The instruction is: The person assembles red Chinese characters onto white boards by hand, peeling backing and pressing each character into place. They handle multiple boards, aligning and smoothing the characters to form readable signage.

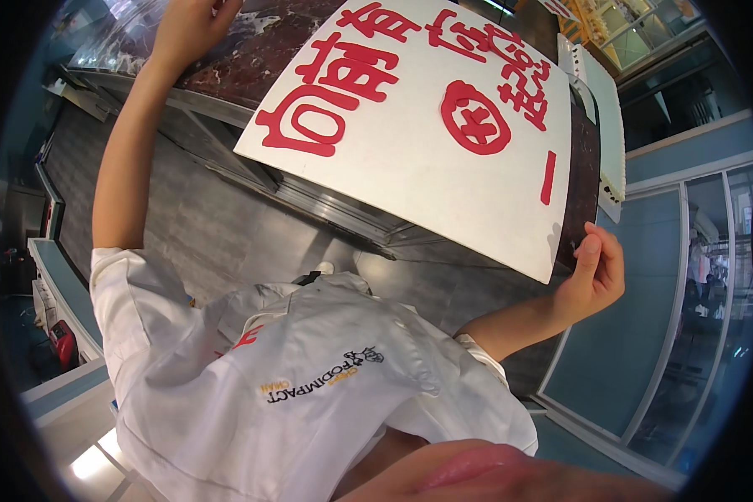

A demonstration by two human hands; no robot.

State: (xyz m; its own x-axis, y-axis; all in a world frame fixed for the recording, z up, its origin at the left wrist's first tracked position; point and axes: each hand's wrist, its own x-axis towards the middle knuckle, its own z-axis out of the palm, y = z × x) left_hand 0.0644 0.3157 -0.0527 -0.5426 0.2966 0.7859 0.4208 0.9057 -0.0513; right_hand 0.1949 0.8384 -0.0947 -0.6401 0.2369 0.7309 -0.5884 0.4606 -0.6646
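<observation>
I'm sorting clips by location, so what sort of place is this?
Probably a shop or food counter in a commercial building. A white sign board with red cut-out characters lies on a dark marble counter, by tall glass partitions. The person wears a white work jacket.

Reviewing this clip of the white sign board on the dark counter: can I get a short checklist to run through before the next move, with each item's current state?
1. Left hand placed on the dark marble counter: ok, it rests near the far edge.
2. Right hand at the white sign board: ok, fingers curl at its near corner.
3. Firm grip on that corner: cannot tell.
4. Board fully supported: not ok, its near edge overhangs the counter.
5. Red cut-out shapes lying flat on the board: ok.
</observation>
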